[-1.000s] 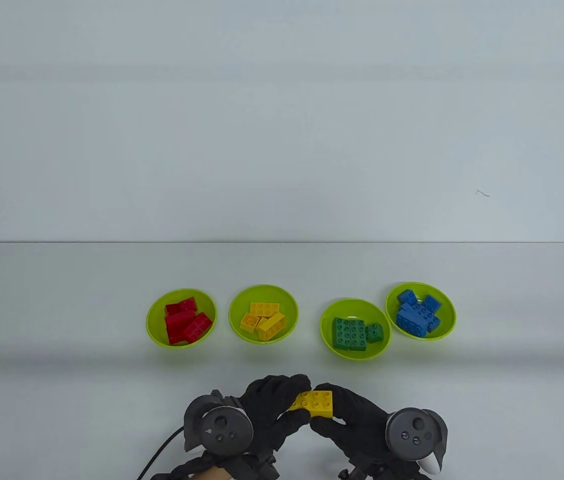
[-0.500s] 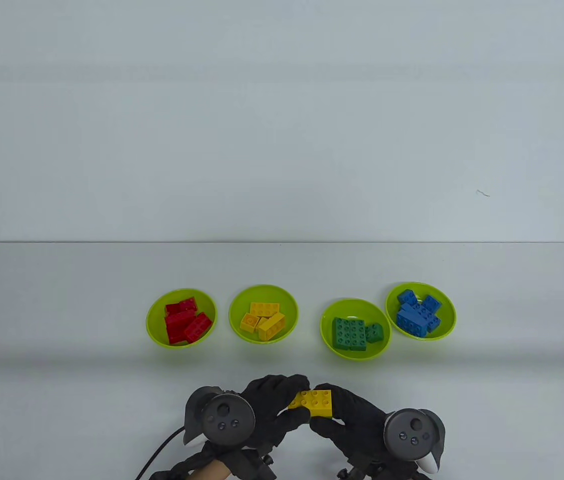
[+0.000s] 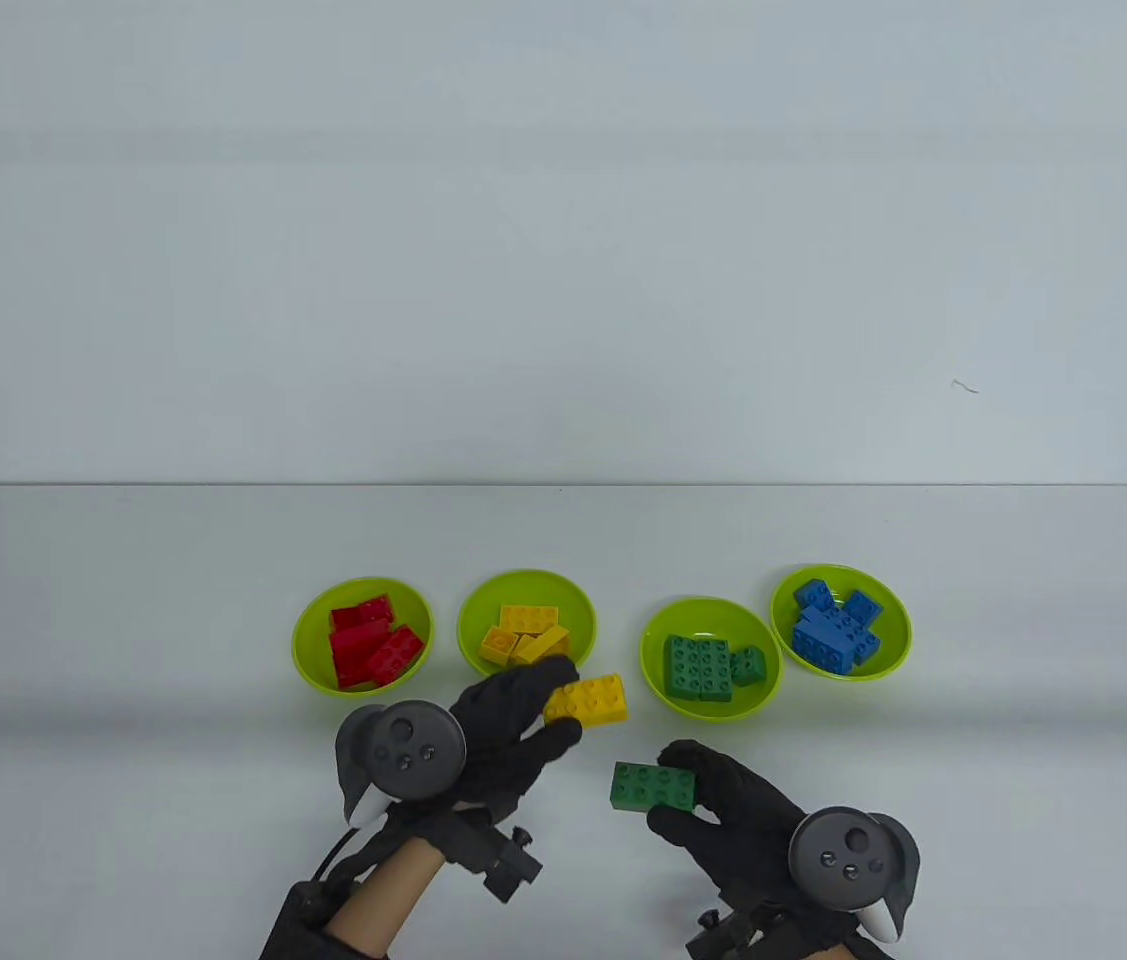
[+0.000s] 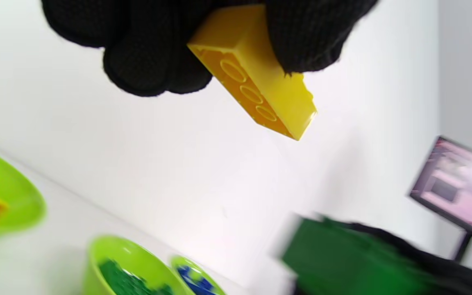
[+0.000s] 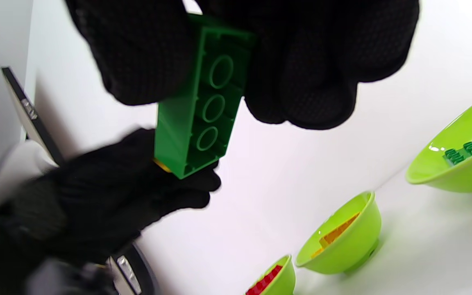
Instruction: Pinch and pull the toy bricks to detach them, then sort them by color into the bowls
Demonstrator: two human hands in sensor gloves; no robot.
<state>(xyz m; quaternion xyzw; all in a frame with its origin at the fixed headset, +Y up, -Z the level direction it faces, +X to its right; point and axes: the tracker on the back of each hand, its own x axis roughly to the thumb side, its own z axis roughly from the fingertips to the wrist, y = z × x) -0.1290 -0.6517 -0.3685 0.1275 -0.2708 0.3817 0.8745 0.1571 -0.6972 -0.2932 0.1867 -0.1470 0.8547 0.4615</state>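
Yellow brick (image 3: 586,698) in left hand (image 3: 503,735), green brick (image 3: 654,785) in right hand (image 3: 733,810)

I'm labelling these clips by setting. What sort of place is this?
Probably a lab or data-recording bench, not a home: a bare white table against a blank wall, trackers strapped to gloved hands, and a monitor beside it.

A staged recording bench in a lab or studio is indicated. A plain white table (image 3: 123,600) is set against a bare pale backdrop (image 3: 563,250) at 12 o'clock — no furnishings are seen. Four identical lime bowls (image 3: 526,627) are lined in a row. A lit monitor (image 4: 455,188) is caught at 3 o'clock in the left wrist view — its content is blurred.
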